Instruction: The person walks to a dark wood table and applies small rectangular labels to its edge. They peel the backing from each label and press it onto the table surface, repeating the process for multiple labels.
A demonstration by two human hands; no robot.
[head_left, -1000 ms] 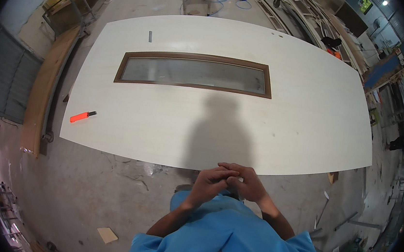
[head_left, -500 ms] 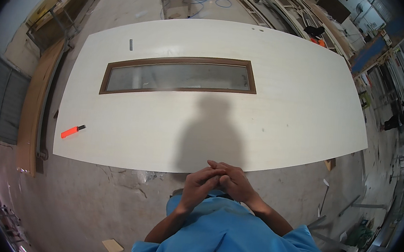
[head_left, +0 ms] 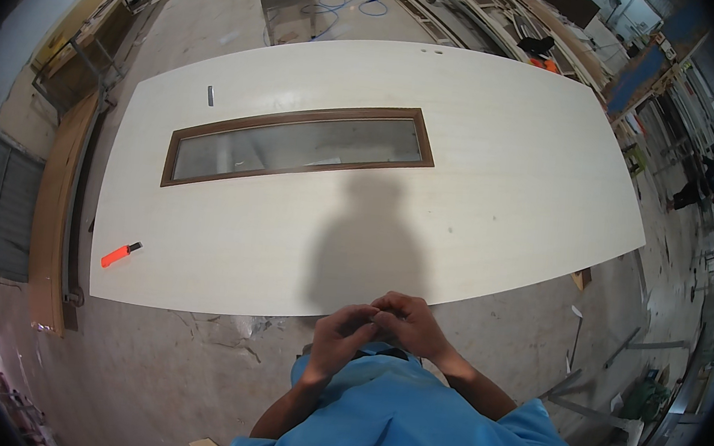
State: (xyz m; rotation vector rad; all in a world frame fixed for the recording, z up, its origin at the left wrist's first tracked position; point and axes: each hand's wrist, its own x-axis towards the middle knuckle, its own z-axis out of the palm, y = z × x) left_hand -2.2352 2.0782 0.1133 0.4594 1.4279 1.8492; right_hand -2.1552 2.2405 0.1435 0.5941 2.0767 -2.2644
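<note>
In front of my body, at the near edge of a large white door panel [head_left: 533, 180], my left hand [head_left: 337, 339] and my right hand [head_left: 416, 326] meet at the fingertips. Their fingers are curled and pressed together; anything small between them is hidden. A long glass pane [head_left: 296, 144] in a brown frame [head_left: 298, 168] is set in the panel. On the panel's near left corner lies an orange-handled tool [head_left: 117, 255] with a short dark end, perhaps a knife or chisel. A small grey metal strip [head_left: 210, 95] rests beyond the frame.
Long brown boards [head_left: 61, 212] stand along the left. Stacked lengths of material [head_left: 513, 27] lie at the back right, near a blue hose [head_left: 335, 8] on the floor. Metal legs [head_left: 588, 409] stick out at the near right. Another person [head_left: 700, 183] is far right.
My hands have gone from overlapping fingers to touching only at the fingertips. The view has shifted slightly, so the panel appears turned a little; the things on it stay put.
</note>
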